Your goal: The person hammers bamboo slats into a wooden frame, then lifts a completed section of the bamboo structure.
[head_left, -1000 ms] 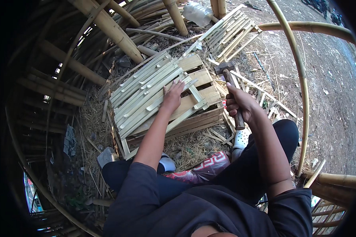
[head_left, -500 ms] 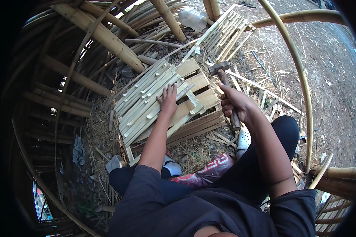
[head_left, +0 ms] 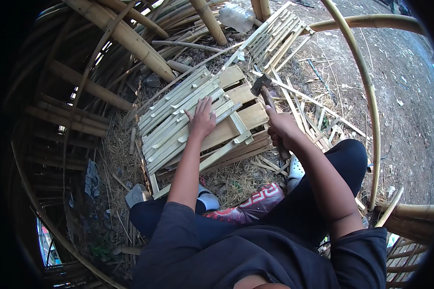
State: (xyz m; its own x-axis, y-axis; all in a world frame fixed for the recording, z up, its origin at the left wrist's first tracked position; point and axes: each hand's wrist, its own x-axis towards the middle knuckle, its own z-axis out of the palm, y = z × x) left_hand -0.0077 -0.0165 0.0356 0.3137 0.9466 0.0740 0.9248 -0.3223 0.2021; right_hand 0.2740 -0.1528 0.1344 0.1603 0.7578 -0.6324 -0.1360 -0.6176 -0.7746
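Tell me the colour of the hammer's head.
Dark grey metal, seen in the head view: hammer gripped by the right hand.

hands (head_left: 202, 120): 2 | hammer (head_left: 263, 89): 1 | plastic bottle (head_left: 236, 17): 1 | slat panels (head_left: 188, 115): 2

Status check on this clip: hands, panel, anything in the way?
Left hand flat on the bamboo slat panel. Right hand grips the hammer, head raised over the panel's right edge. Loose bamboo strips beside it.

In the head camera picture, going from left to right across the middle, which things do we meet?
Thick bamboo poles → bamboo slat panel → left hand flat on the panel → hammer held in the right hand → loose bamboo strips → curved bamboo hoop → bare dirt ground.
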